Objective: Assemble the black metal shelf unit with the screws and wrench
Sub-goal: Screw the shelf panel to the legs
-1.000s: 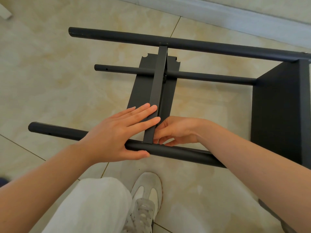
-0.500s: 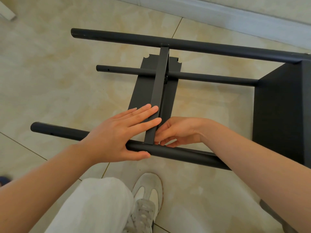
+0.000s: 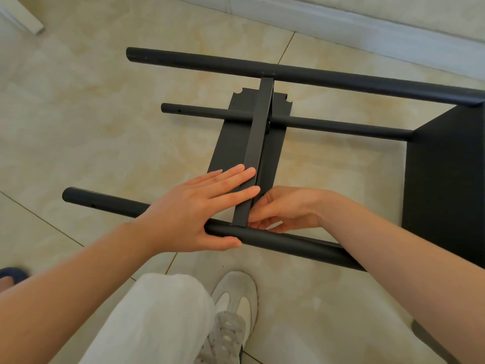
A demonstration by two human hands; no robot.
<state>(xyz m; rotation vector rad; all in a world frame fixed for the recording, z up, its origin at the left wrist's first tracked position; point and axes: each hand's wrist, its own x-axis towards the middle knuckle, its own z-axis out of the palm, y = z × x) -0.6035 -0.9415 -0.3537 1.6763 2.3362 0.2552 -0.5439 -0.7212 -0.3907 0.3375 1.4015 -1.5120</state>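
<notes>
Neither hand has left its place since 0.5 s ago; both stay at the joint where the middle shelf panel (image 3: pixel 258 132) meets the near pole (image 3: pixel 288 241). The left hand (image 3: pixel 189 211) lies flat, its 4 fingers straight and pressed on the panel's upturned edge, palm over the pole, thumb stretched along the pole's near side. The right hand (image 3: pixel 286 208) is curled, fingertips bunched at the panel's lower corner against the pole. Whether they pinch a screw is hidden.

The black shelf unit (image 3: pixel 446 179) lies on its side on the tiled floor (image 3: pixel 105 127). Its long axis runs left to right, with the open pole ends pointing left. 3 poles show: the near one, the far pole (image 3: pixel 315 77), and the low pole (image 3: pixel 328 126) between them. The middle panel stands on edge, spanning far pole to near pole. A grey sneaker (image 3: pixel 233 311) and pale trouser leg (image 3: pixel 157 319) sit below the near pole.
</notes>
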